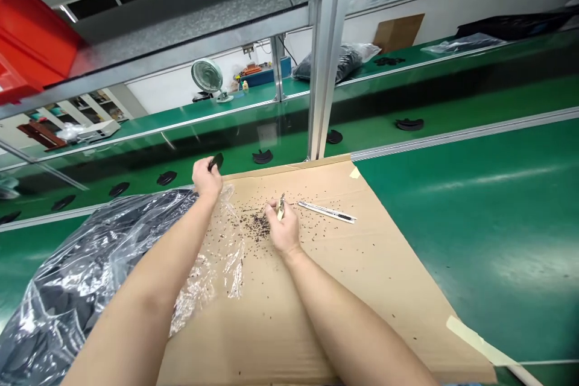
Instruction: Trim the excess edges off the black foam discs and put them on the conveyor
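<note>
Raised over the far edge of the cardboard, my left hand (207,178) is closed on a flat black plastic part (216,161). My right hand (284,228) is closed around a small hand tool (281,207) with a pale yellow grip and a metallic tip; its exact kind I cannot make out. Many tiny black scraps (260,224) lie scattered on the cardboard beside that hand. A slim silver utility knife (328,212) rests just to its right. Under and beside my left arm bulges a clear plastic bag (117,253) of dark parts.
A cardboard sheet (362,301) covers part of the green bench (506,229). Curved black parts (262,157) lie in a spaced row on the green belt (298,148) beyond. A metal post (329,54) rises at the cardboard's far edge. A red bin (36,36) hangs upper left.
</note>
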Tool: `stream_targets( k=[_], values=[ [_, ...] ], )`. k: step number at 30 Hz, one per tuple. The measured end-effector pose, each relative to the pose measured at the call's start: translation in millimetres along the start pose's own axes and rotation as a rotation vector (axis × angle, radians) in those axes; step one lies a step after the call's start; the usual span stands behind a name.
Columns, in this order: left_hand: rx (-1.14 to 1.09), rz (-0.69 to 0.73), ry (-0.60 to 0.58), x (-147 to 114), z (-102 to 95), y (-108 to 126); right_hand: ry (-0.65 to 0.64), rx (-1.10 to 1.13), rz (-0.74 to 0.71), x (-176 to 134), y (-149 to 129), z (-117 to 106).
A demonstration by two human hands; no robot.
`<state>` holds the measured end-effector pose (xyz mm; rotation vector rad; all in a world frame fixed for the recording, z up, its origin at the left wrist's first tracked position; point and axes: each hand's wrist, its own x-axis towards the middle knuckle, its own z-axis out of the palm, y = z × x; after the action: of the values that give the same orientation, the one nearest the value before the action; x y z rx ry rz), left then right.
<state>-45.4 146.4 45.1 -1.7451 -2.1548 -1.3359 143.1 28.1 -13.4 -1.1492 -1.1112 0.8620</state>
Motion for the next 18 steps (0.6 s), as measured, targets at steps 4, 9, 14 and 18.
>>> stream_targets(
  k=[4,9,14,18],
  values=[
    [0.169,0.065,-0.219,25.2,39.9,15.6,-0.032,-0.011,0.027,-1.8,-7.1,3.8],
    [0.250,-0.074,-0.426,31.1,94.1,49.1,-0.035,-0.074,0.021,-6.4,-4.7,7.5],
    [0.285,-0.297,-0.392,37.2,126.0,69.8,-0.078,-0.178,0.084,-8.7,-5.7,9.0],
    [0.078,-0.264,-0.236,34.6,134.9,65.9,-0.090,-0.222,0.132,-5.5,-3.5,11.0]
  ],
)
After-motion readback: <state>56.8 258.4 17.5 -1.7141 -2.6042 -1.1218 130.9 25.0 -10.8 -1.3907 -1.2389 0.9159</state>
